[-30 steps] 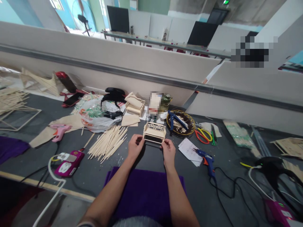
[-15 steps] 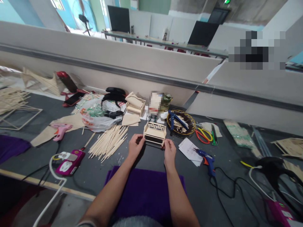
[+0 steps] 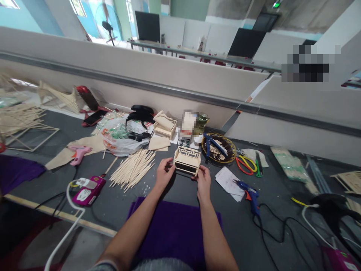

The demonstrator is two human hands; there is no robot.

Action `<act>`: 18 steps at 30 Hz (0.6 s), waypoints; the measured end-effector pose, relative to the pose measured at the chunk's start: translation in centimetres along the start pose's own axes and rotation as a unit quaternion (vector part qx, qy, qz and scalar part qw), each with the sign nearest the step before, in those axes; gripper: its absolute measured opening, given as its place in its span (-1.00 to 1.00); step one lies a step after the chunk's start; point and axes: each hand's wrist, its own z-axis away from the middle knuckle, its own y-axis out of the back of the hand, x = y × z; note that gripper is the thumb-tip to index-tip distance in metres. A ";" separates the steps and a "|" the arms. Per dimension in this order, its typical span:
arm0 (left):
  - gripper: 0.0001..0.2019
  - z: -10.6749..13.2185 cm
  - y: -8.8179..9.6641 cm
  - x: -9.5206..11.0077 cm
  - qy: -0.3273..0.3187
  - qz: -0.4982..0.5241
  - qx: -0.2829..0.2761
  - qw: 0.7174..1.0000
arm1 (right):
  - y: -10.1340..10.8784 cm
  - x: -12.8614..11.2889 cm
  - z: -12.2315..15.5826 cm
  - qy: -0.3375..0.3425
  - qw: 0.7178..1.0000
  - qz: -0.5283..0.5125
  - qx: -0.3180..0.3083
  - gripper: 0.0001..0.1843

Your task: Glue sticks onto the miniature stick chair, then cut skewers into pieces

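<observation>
A small wooden model bench (image 3: 187, 160) with a lattice back is held just above the dark table (image 3: 175, 188). My left hand (image 3: 164, 174) pinches its left end, fingers closed on the frame. My right hand (image 3: 203, 181) grips its right end the same way. Both forearms reach forward over a purple cloth (image 3: 175, 229) at the table's near edge. A loose pile of thin wooden sticks (image 3: 132, 168) lies just left of my left hand.
A blue glue gun (image 3: 251, 192) with a black cord lies to the right, beside white paper (image 3: 228, 180). Scissors (image 3: 246, 165) and a round wire basket (image 3: 218, 147) sit behind. A pink glue gun (image 3: 79, 154), a plastic bag (image 3: 118, 137) and a magenta power strip (image 3: 88, 190) lie left.
The view has shifted slightly, so the scene sits a little lower and to the right. My hands have kept their hold on the bench, tilting it a little.
</observation>
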 end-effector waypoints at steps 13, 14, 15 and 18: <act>-0.63 -0.1 0.1 -0.4 0.052 0.055 -0.038 0.996 | -0.1 -0.4 0.1 -0.041 0.999 -0.026 -0.019 -0.67; -0.63 -0.1 0.1 -0.4 0.054 0.058 -0.040 0.996 | -0.1 -0.4 0.0 -0.042 0.999 -0.025 -0.019 -0.67; -0.63 -0.2 0.1 -0.4 0.056 0.061 -0.041 0.996 | -0.1 -0.3 0.0 -0.042 0.999 -0.023 -0.020 -0.68; -0.62 -0.2 0.1 -0.6 0.061 0.060 -0.035 0.996 | 0.0 -0.2 -0.1 -0.044 0.998 -0.021 -0.027 -0.68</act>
